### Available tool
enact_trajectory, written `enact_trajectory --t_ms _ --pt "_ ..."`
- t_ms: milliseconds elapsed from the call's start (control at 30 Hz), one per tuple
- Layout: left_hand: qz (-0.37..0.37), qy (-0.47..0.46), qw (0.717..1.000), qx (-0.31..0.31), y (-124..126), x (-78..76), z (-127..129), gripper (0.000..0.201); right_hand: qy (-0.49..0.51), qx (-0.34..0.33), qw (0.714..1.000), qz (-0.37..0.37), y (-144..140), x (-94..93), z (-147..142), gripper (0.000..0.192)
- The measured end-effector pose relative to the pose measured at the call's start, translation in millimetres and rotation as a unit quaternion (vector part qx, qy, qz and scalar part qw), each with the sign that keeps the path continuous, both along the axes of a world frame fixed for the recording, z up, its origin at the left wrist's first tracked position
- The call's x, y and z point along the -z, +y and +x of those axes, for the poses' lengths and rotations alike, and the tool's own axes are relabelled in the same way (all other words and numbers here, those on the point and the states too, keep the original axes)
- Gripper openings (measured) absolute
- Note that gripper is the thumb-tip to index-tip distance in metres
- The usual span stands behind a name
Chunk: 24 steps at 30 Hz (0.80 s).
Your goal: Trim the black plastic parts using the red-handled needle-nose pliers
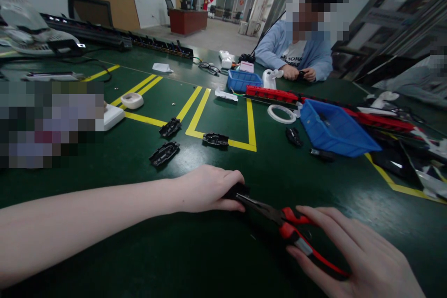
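Note:
My left hand [206,188] lies on the green table, its fingers closed around a small black part [238,190] that is mostly hidden under them. My right hand [352,256] grips the red handles of long-nose pliers [284,221]. The pliers' dark jaws point left and meet the black part at my left fingertips. Three similar black plastic parts lie farther out: one [165,153] nearest, one [171,127] behind it, one [215,139] on a yellow line.
A tilted blue bin [331,130] sits at right beside a red-and-black strip [272,95] and a white tape ring [281,113]. A smaller blue bin [242,80] stands farther back. A person in a blue top sits across the table. Yellow lines mark the green surface.

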<state>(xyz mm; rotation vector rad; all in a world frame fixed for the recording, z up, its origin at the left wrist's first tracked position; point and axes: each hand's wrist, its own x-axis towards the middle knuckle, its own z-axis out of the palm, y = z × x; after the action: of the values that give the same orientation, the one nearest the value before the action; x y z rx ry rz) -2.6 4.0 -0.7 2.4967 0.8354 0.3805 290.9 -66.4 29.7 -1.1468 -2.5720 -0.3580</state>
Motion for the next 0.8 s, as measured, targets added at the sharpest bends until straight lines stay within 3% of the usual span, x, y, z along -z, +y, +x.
enact_trajectory --t_ms 300,800 --pt "0.007 0.007 1.0 -0.002 0.0 -0.4 0.5 0.042 0.005 -0.012 1.0 0.024 3.6 -7.2 0.7 0.041" --pt "-0.019 0.0 1.0 -0.007 1.7 0.9 -0.6 0.043 -0.002 -0.002 1.0 0.0 0.3 0.7 1.4 0.046"
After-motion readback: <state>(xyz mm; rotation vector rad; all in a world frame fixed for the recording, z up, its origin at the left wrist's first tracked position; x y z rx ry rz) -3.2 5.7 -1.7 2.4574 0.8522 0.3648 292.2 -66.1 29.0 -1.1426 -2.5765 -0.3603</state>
